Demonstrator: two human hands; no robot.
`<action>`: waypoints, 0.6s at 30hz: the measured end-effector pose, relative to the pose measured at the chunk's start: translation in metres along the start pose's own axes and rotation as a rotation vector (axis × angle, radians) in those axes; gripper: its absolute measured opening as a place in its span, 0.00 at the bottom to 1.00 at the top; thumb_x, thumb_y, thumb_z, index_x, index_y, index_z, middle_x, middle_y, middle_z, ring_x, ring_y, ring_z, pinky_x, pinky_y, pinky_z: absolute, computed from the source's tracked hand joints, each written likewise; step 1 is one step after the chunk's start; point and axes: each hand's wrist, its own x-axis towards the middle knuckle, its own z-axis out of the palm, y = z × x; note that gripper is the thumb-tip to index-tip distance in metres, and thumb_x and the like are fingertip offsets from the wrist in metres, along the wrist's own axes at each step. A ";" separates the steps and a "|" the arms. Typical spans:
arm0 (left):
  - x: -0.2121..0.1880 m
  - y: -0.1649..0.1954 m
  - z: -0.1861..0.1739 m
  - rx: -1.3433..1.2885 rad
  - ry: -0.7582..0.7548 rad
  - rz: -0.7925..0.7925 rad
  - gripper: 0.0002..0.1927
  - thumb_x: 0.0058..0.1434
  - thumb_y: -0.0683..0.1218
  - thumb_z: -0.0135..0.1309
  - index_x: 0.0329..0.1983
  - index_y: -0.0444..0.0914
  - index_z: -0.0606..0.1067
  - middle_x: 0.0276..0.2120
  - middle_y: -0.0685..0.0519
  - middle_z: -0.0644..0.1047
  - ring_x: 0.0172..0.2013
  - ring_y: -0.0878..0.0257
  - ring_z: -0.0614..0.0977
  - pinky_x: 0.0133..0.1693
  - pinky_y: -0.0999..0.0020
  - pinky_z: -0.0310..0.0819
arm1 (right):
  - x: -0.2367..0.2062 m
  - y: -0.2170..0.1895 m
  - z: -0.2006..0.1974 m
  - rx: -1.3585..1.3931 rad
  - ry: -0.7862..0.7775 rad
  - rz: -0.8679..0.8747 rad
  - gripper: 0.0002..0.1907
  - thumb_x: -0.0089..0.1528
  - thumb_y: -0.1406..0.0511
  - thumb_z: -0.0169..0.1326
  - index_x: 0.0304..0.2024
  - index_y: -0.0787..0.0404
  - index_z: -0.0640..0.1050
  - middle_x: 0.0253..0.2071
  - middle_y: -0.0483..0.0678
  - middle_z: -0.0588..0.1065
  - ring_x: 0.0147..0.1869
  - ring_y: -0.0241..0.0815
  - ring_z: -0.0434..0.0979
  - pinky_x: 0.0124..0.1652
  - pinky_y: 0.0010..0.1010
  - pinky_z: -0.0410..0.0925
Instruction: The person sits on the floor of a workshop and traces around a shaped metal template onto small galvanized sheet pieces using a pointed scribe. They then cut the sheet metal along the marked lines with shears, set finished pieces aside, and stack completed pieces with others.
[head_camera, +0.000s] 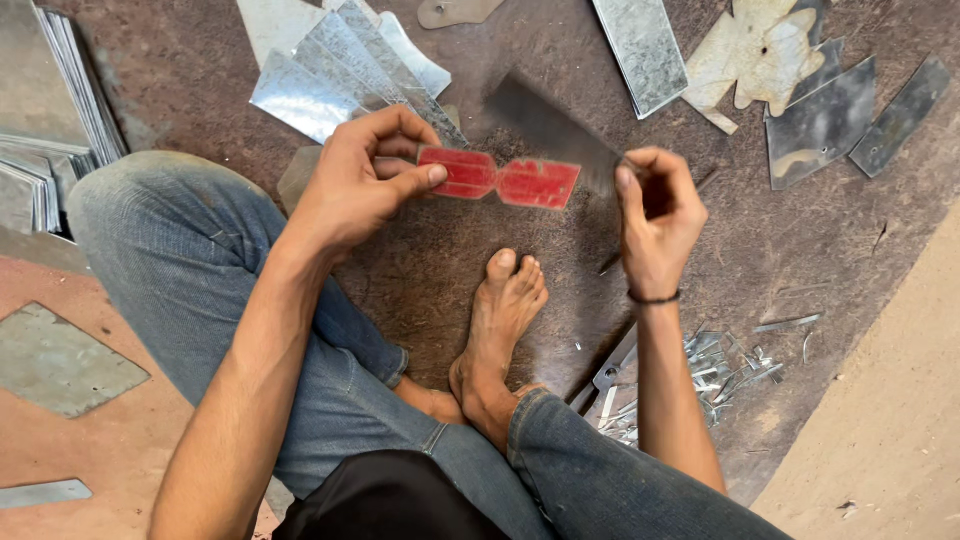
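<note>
Your left hand (355, 185) pinches one end of the red bow-tie template (498, 179) between thumb and fingers, laying it flat on the dark metal strip (550, 125). Your right hand (655, 215) closes on that strip's far end, steadying it above the floor (800, 250), beside the cut sheets (340, 70).

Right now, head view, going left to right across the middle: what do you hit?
Stack of metal sheets → bent knee in jeans → left hand → red bow-tie-shaped template → right hand → dark cut sheet pieces
</note>
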 end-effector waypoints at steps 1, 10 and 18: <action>0.001 -0.004 0.001 0.068 0.049 0.022 0.10 0.61 0.37 0.61 0.45 0.33 0.75 0.35 0.55 0.82 0.37 0.71 0.84 0.38 0.78 0.78 | -0.014 0.000 0.001 0.101 -0.010 0.050 0.07 0.71 0.70 0.61 0.50 0.65 0.79 0.42 0.42 0.77 0.44 0.29 0.75 0.44 0.22 0.69; -0.037 -0.029 0.039 0.256 0.194 0.032 0.20 0.61 0.37 0.60 0.57 0.38 0.77 0.40 0.50 0.85 0.41 0.68 0.86 0.41 0.73 0.83 | -0.074 0.005 0.024 0.635 -0.135 0.468 0.19 0.66 0.68 0.57 0.60 0.58 0.75 0.39 0.41 0.78 0.41 0.28 0.76 0.40 0.22 0.71; -0.048 -0.018 0.033 0.190 -0.021 -0.153 0.19 0.59 0.35 0.60 0.54 0.39 0.81 0.40 0.53 0.85 0.35 0.71 0.85 0.35 0.75 0.80 | -0.068 -0.005 -0.002 0.248 -0.429 0.186 0.22 0.67 0.69 0.60 0.64 0.65 0.76 0.44 0.45 0.78 0.45 0.31 0.79 0.46 0.23 0.74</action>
